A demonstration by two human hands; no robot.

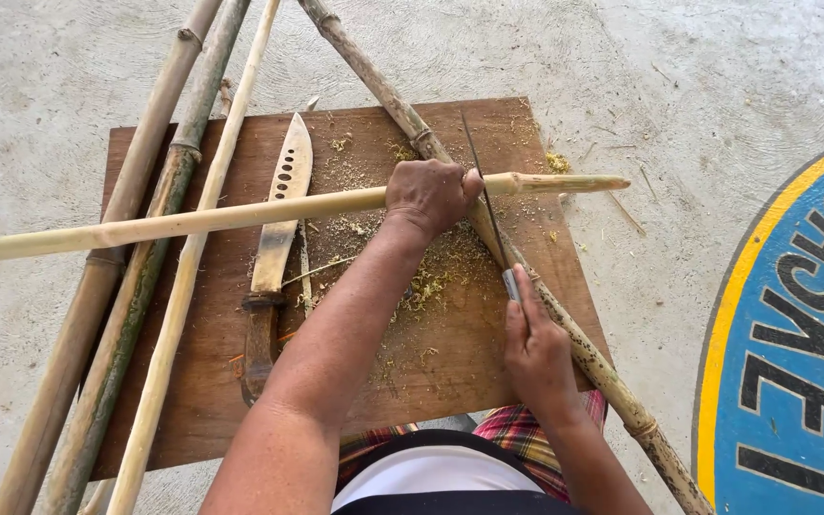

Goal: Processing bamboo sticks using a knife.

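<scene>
Bamboo lies everywhere on a brown wooden board (pixel 431 381) set on a rough concrete floor (pixel 69 86). The left hand (pixel 428 194) is curled shut around a pale, smooth peeled bamboo pole (pixel 240 215), which runs across the board from the left edge of view to a blunt tip past the board's right side. The right hand (pixel 536 348) is closed on the handle of a thin dark saw blade (pixel 484 191), forefinger stretched along it; the blade crosses the pole just right of the left hand's thumb, touching it. Under the pole a darker, knotty, speckled bamboo stalk (pixel 584 353) slants from top centre to lower right. Fine yellowish sawdust (pixel 431 277) is scattered below the left hand. A broad machete (pixel 278 238) with a row of holes and a worn wooden handle rests left of the forearm. Three more bamboo poles (pixel 135 315), greenish and tan, lean along the board's left side.
</scene>
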